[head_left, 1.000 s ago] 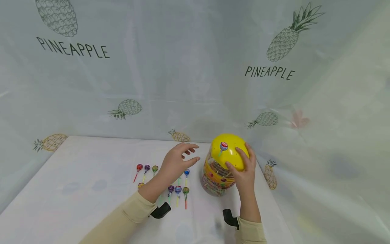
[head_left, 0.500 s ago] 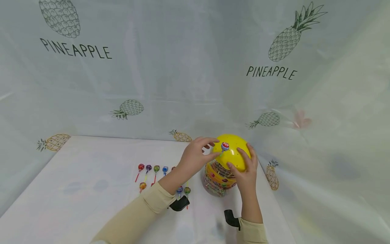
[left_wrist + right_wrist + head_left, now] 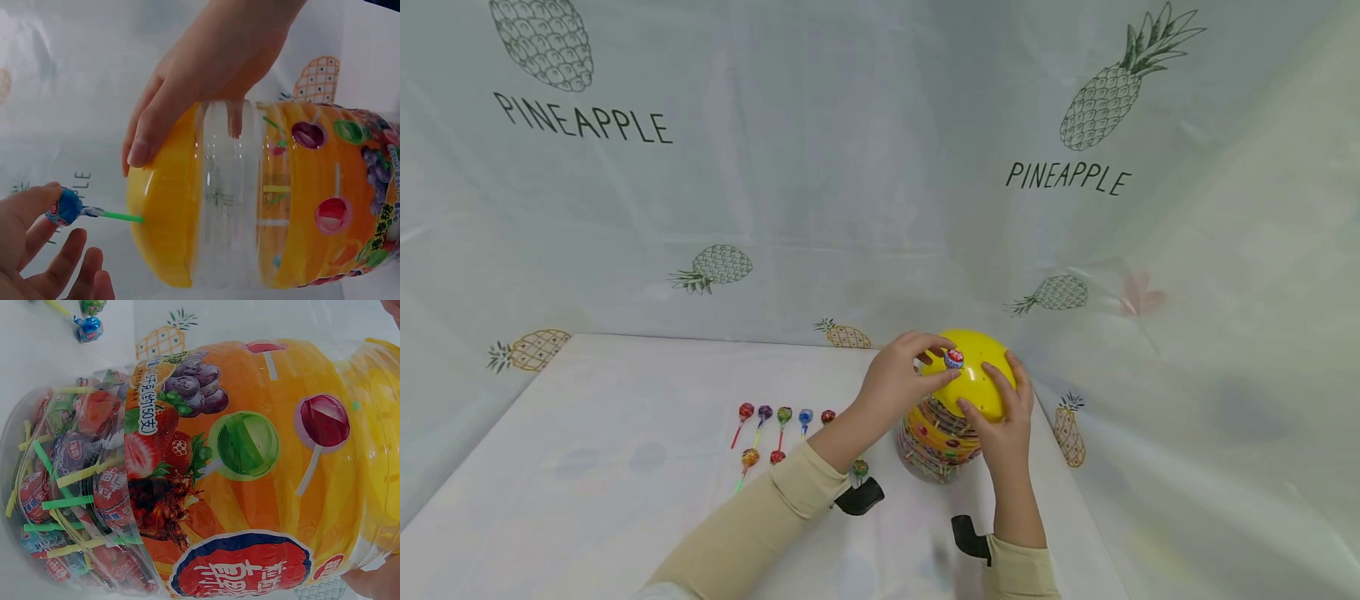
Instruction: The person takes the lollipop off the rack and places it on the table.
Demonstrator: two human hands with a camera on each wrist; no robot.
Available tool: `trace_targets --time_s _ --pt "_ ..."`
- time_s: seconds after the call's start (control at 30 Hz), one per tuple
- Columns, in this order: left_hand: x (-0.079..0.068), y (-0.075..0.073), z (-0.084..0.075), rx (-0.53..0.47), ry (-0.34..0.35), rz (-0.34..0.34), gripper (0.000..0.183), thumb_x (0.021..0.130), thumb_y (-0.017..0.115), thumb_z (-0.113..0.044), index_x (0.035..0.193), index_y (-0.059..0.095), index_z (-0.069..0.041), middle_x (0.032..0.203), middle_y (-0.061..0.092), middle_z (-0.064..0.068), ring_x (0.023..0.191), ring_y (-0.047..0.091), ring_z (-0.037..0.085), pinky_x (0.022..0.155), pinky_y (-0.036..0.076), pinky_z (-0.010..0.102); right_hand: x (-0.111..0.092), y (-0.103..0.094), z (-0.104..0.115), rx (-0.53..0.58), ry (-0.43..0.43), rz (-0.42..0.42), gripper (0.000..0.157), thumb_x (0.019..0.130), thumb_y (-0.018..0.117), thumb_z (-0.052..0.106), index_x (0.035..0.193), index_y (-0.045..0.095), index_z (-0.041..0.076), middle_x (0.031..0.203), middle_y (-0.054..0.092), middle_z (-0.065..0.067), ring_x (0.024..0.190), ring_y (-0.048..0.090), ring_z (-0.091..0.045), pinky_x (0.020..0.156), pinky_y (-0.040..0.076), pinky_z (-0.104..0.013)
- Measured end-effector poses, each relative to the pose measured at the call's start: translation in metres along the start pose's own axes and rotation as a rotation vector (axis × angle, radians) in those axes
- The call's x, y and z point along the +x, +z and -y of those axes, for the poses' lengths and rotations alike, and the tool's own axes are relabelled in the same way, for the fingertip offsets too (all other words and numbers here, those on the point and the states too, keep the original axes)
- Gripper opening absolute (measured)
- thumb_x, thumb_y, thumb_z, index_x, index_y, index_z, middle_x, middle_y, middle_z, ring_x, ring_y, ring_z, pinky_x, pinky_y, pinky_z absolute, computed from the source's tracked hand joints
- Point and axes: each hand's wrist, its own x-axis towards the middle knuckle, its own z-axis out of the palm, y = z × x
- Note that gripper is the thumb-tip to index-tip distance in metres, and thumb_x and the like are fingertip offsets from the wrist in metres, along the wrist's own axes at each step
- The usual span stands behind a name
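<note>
A clear candy jar (image 3: 936,442) with an orange fruit-printed label stands upright on the table, topped by a domed yellow lid (image 3: 973,387). My right hand (image 3: 1009,429) grips the lid from the right, thumb and fingers spread round its dome. Between thumb and fingertips, my left hand (image 3: 891,379) pinches the blue-wrapped head of a lollipop (image 3: 64,207). Its green stick (image 3: 122,217) points at the dome, the tip right at the lid's surface. Through the jar wall, the right wrist view shows many wrapped lollipops (image 3: 69,456) with coloured sticks.
Rows of loose lollipops (image 3: 746,412) lie on the white table (image 3: 647,500), left of the jar; my left forearm hides part of them. A pineapple-printed curtain (image 3: 880,208) hangs behind and to the right. Black wrist mounts (image 3: 970,537) stick out below both hands.
My left hand has moved right, from beside the jar to the lid, and its fingers have closed on the lollipop there. My right hand has kept its hold on the lid.
</note>
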Motion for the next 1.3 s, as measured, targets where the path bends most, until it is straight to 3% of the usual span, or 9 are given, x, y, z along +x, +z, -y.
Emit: trace_targets --time_s 0.13,0.23,0.5,0.77,0.97,1.1,1.23,1.3 --pt "0.001 0.001 0.002 -0.021 0.016 -0.015 0.032 0.089 0.073 -0.029 0.118 0.067 -0.018 0.114 0.062 -0.004 0.095 0.06 0.015 0.075 0.052 0.025 0.0 0.001 0.0 0.013 -0.006 -0.003 0.047 0.082 0.075 0.001 0.127 0.06 0.0 0.154 0.027 -0.017 0.139 0.024 -0.034 0.103 0.038 -0.053" --pt "0.001 0.001 0.003 -0.058 0.032 -0.017 0.029 0.09 0.072 -0.025 0.116 0.066 -0.016 0.113 0.062 -0.004 0.094 0.06 0.015 0.077 0.052 0.024 0.0 0.001 0.0 0.021 -0.012 -0.01 0.047 0.082 0.075 0.0 0.126 0.06 -0.001 0.153 0.028 -0.018 0.139 0.024 -0.036 0.101 0.036 -0.062" --pt "-0.001 -0.001 0.005 -0.171 0.052 -0.052 0.026 0.092 0.069 -0.025 0.116 0.064 -0.016 0.112 0.063 -0.007 0.097 0.058 0.009 0.079 0.051 0.022 0.0 0.002 -0.001 0.038 -0.013 -0.004 0.047 0.082 0.075 0.0 0.126 0.06 -0.001 0.153 0.028 -0.018 0.139 0.022 -0.035 0.102 0.035 -0.061" --pt "-0.013 -0.015 0.014 -0.315 0.095 -0.11 0.027 0.095 0.065 -0.022 0.12 0.058 -0.015 0.114 0.064 -0.004 0.104 0.06 0.011 0.086 0.052 0.026 -0.001 0.001 0.003 0.023 0.023 -0.011 0.047 0.082 0.075 0.0 0.127 0.059 0.001 0.154 0.027 -0.017 0.138 0.024 -0.036 0.102 0.035 -0.063" --pt "-0.027 -0.03 0.025 -0.383 0.018 -0.088 0.031 0.096 0.062 -0.023 0.125 0.052 -0.016 0.116 0.063 0.002 0.105 0.064 0.016 0.089 0.052 0.036 -0.002 0.002 0.0 0.036 0.058 -0.005 0.049 0.082 0.075 0.0 0.127 0.059 0.003 0.155 0.026 -0.01 0.139 0.023 -0.034 0.102 0.033 -0.064" --pt "-0.036 -0.039 0.036 -0.395 -0.028 -0.089 0.038 0.098 0.061 -0.028 0.134 0.048 -0.024 0.118 0.061 0.004 0.097 0.068 0.016 0.086 0.052 0.043 0.0 0.004 -0.023 0.034 0.059 -0.003 0.052 0.08 0.078 0.001 0.128 0.059 0.006 0.156 0.025 -0.005 0.14 0.022 -0.031 0.103 0.033 -0.063" --pt "-0.046 -0.048 0.048 -0.397 -0.03 -0.114 0.043 0.099 0.058 -0.029 0.139 0.046 -0.033 0.117 0.057 0.006 0.087 0.069 0.014 0.081 0.055 0.037 0.001 0.006 -0.042 0.03 0.036 -0.004 0.054 0.079 0.081 0.006 0.129 0.061 0.011 0.156 0.025 0.003 0.141 0.021 -0.028 0.102 0.034 -0.063" --pt "-0.052 -0.051 0.054 -0.41 -0.03 -0.126 0.042 0.1 0.058 -0.027 0.14 0.047 -0.033 0.115 0.057 0.007 0.083 0.069 0.015 0.077 0.057 0.032 0.001 0.005 -0.041 0.03 0.036 -0.005 0.054 0.079 0.081 0.007 0.129 0.061 0.013 0.156 0.025 0.005 0.141 0.021 -0.028 0.103 0.033 -0.063"
